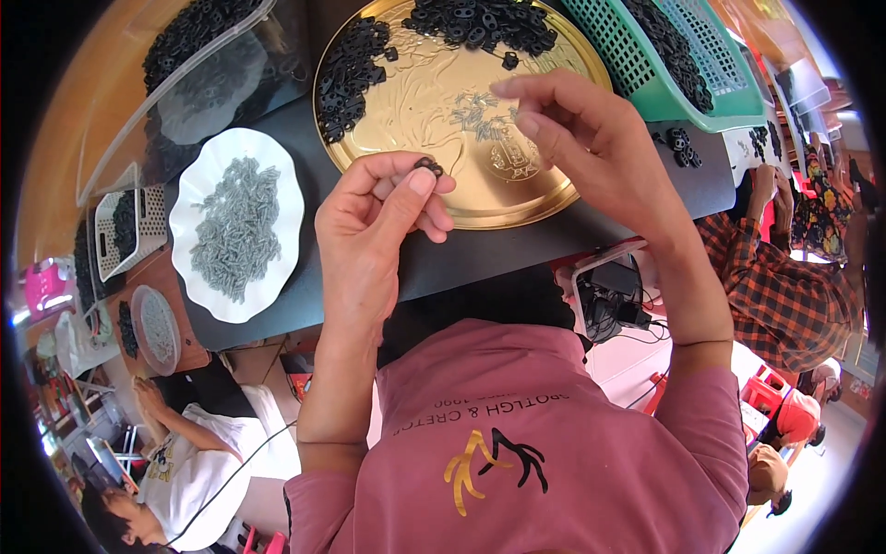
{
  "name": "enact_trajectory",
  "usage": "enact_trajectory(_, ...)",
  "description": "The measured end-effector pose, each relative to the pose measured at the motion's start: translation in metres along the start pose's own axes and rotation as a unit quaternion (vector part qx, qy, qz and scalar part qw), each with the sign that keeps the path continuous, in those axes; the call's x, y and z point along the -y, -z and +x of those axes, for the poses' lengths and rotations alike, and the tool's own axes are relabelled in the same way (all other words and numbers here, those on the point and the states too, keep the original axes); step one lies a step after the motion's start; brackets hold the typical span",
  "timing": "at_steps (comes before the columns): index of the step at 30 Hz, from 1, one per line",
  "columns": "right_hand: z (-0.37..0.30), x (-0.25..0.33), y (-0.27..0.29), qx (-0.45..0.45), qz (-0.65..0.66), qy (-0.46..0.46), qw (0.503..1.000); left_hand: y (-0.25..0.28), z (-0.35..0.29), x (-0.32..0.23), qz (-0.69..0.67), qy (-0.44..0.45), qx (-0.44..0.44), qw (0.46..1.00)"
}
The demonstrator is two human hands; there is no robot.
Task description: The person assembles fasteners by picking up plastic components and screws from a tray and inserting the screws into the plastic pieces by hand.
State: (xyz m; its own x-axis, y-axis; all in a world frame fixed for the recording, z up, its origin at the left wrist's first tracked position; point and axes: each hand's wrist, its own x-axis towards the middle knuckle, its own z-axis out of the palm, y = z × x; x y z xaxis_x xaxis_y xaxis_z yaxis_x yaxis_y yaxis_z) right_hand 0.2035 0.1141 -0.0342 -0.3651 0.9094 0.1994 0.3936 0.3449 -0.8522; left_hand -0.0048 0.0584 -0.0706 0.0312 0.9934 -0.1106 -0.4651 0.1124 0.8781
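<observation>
In my left hand (pixel 374 208) a small black plastic piece (pixel 428 166) is pinched between thumb and fingers, over the near edge of a round gold tray (pixel 415 102). My right hand (pixel 591 138) hovers above the tray's right side, thumb and forefinger apart, with nothing visible between them. Beside those fingertips lies a small loose heap of thin silvery pieces (pixel 480 115), too small to tell whether springs or screws. Black plastic pieces are heaped on the tray, one pile (pixel 351 78) at the left and another (pixel 480 23) at the far side.
Left of the tray, a white scalloped plate (pixel 189 212) holds many silvery pieces. A clear bin (pixel 175 102) of black parts stands beyond it. At the far right sits a green basket (pixel 600 42). A box of cables (pixel 614 295) is below the table edge. Other people sit at both sides.
</observation>
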Motion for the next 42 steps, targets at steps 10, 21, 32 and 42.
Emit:
enact_trajectory(10,-0.010,0.009,-0.028,0.027,0.271,-0.128,0.954,-0.008,-0.007,0.000,-0.015,-0.004,0.025,1.000)
enact_trajectory(21,-0.017,0.011,-0.034,0.006,0.239,-0.085,0.967,-0.010,-0.006,0.003,-0.007,-0.016,0.038,0.999)
enact_trajectory(32,-0.019,0.006,-0.041,-0.021,0.157,-0.024,0.987,-0.011,-0.008,0.002,0.000,-0.018,0.036,0.999)
enact_trajectory(42,-0.013,0.008,-0.035,-0.009,0.004,0.084,0.996,-0.010,-0.008,-0.001,0.046,-0.011,0.033,0.998)
